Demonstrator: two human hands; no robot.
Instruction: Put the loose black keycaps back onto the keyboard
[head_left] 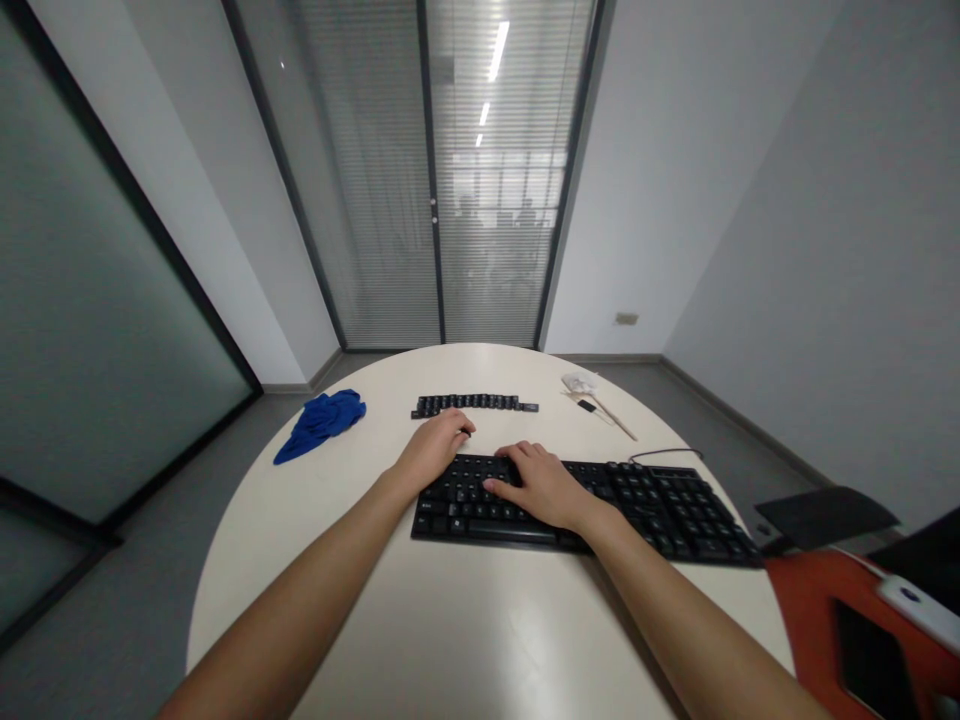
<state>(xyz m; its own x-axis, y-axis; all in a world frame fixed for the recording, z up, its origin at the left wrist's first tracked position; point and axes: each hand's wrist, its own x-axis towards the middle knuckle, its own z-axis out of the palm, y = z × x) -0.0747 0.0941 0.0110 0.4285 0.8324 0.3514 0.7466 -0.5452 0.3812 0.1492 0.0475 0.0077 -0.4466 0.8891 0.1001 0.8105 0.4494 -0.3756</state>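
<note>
This looks to me like a small office room. Ahead of me stand tall glass panels (517, 260) with blinds (375, 170), and a row of strip lights (498, 52) shows in them. Frosted glass (90, 300) fills the left; plain pale walls (750, 150) close the right. A keyboard (510, 530) lies on the round-edged table (480, 630), a chair (806, 600) just beside.

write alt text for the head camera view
A person's right hand rests on a black plastic keyboard while the left hand holds a small black piece near its far edge. On the rounded cream table, loose black keycaps lie in rows beyond, with a crumpled blue cloth to their left.
</note>
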